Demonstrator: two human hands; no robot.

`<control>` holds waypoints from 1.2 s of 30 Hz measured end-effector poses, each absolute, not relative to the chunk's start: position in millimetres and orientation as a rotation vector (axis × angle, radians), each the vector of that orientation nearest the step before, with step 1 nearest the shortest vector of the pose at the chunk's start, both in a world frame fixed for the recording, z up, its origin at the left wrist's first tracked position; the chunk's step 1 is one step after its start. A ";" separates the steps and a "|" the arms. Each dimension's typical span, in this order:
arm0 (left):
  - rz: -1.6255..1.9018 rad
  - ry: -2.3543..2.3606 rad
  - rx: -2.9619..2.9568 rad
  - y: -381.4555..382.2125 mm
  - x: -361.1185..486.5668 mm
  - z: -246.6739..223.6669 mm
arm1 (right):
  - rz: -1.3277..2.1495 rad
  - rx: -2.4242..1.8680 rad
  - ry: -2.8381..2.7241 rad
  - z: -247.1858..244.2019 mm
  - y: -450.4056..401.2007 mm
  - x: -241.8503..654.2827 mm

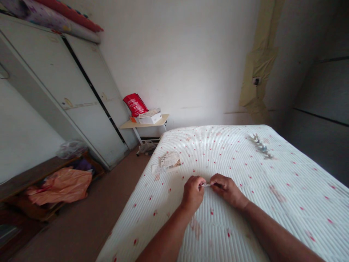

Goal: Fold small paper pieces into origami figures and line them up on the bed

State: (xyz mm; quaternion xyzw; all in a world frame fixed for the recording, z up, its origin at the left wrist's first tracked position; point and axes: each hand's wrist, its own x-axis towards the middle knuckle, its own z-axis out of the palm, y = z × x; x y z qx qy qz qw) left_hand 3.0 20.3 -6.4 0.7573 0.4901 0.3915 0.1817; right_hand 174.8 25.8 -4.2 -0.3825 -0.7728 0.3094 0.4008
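Note:
Both hands are closed over the middle of a white, red-dotted bed cover [212,153]. Between them runs a small twisted or folded strip of paper [207,185], whitish with darker marks. My left hand [193,193] pinches its left end, and the fingers of my right hand [227,189] pinch the right end. Most of the strip is hidden by the fingers. Beyond my left hand lie pieces of printed newspaper [170,160], flat and partly overlapping. Farther off on the right is a row of small twisted greyish paper pieces [260,146].
A small table [128,124] beyond the bed's far left corner bears a red bag [135,104] and a white box [150,118]. Grey cabinets [81,91] stand left, with rolls [62,22] on top. An orange plastic bag [62,185] lies on a low wooden shelf.

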 end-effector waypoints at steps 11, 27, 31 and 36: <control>0.997 1.264 2.543 21.1 0.7 -13.4 | 0.328 -0.938 -2.417 1.8 14.8 180.9; 0.515 1.254 2.869 -13.6 -13.4 7.1 | 0.621 -1.052 -2.180 -2.9 13.7 189.5; 0.492 1.286 2.869 -15.6 -13.2 8.1 | 0.654 -1.425 -1.875 -5.9 24.3 178.1; 0.466 1.324 2.856 -16.0 -12.4 6.4 | 0.574 -1.688 -1.980 -1.2 30.7 154.4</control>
